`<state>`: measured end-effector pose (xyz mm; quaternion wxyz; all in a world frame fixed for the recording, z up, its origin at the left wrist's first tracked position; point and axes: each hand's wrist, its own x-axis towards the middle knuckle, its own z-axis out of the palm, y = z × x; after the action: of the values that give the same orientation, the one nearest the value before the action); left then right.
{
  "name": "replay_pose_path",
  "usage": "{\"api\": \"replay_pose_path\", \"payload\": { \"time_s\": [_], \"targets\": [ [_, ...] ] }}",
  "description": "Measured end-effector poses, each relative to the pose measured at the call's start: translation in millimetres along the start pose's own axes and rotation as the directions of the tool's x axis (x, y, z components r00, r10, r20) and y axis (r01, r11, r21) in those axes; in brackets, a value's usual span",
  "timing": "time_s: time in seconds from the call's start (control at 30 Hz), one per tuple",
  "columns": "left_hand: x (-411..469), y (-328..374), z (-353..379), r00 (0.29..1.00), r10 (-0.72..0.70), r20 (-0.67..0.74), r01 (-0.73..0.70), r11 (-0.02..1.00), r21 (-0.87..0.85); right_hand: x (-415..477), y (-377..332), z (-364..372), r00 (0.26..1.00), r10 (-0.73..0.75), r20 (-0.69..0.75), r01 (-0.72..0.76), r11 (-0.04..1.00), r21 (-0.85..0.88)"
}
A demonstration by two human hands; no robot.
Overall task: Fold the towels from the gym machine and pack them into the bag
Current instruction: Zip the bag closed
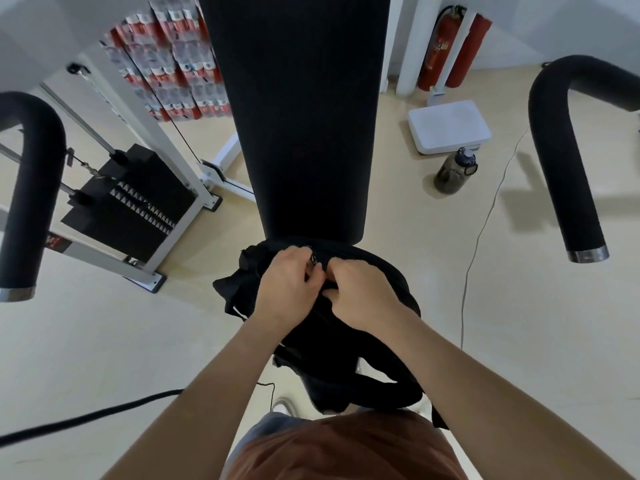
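Observation:
A black bag (391,296) rests on the seat at the foot of the gym machine's tall black back pad (304,116). My left hand (287,285) grips the bag's top edge by a small metal zipper pull (314,260). My right hand (360,292) pinches the dark fabric right beside it, fingers closed, the two hands touching. Black straps (381,382) hang below the bag. No towel shows; the bag's inside is hidden by my hands.
Padded black arm handles stand at left (31,188) and right (568,161). The weight stack (131,206) sits at left in a white frame. On the beige floor lie a white scale (450,126), a dark water bottle (455,173), a thin cable (481,237). Red fire extinguishers (450,46) stand behind.

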<state>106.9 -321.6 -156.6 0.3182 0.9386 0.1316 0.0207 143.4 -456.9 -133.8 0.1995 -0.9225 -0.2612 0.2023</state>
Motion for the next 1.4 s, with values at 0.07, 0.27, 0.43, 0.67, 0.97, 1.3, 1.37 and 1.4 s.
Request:
{"api": "replay_pose_path", "payload": {
  "time_s": [0.07,0.27,0.43,0.67,0.97,1.3,1.37,1.4],
  "targets": [
    [10.4,-16.3,-3.6,0.999,0.021,-0.043,-0.013,0.985,0.172,-5.1,4.6,-0.4,1.000,0.012,0.008,-0.012,1.000,-0.012],
    [27.8,-42.7,-6.2,0.983,-0.171,0.072,0.153,0.967,0.204,-14.9,12.2,-5.0,1.000,0.005,0.015,-0.004,1.000,-0.021],
    [32.0,-34.2,-12.5,0.999,-0.033,0.041,0.026,0.989,0.144,-8.6,12.4,-11.7,0.999,-0.032,-0.026,0.030,0.998,-0.055],
    [13.3,-6.3,5.4,0.939,0.197,0.281,-0.244,0.959,0.143,-9.5,13.2,-22.3,0.997,0.080,-0.015,-0.075,0.971,0.226],
    [39.9,-6.5,-15.3,0.943,-0.328,0.055,0.325,0.871,-0.368,-59.3,47.2,-23.3,0.872,0.180,0.456,-0.295,0.935,0.195],
    [25.7,-39.4,-43.4,0.725,-0.678,0.120,0.475,0.366,-0.801,-47.4,10.6,-59.1,0.968,0.178,-0.174,-0.197,0.976,-0.094],
    [15.4,-55.5,-42.7,0.669,-0.721,0.178,0.503,0.264,-0.823,-26.4,-6.3,-82.6,0.977,0.078,-0.199,-0.107,0.985,-0.138],
    [12.2,-61.1,-42.6,0.644,-0.739,0.196,0.510,0.225,-0.830,-16.1,-15.6,-91.3,0.978,0.014,-0.209,-0.049,0.985,-0.163]
  ]
}}
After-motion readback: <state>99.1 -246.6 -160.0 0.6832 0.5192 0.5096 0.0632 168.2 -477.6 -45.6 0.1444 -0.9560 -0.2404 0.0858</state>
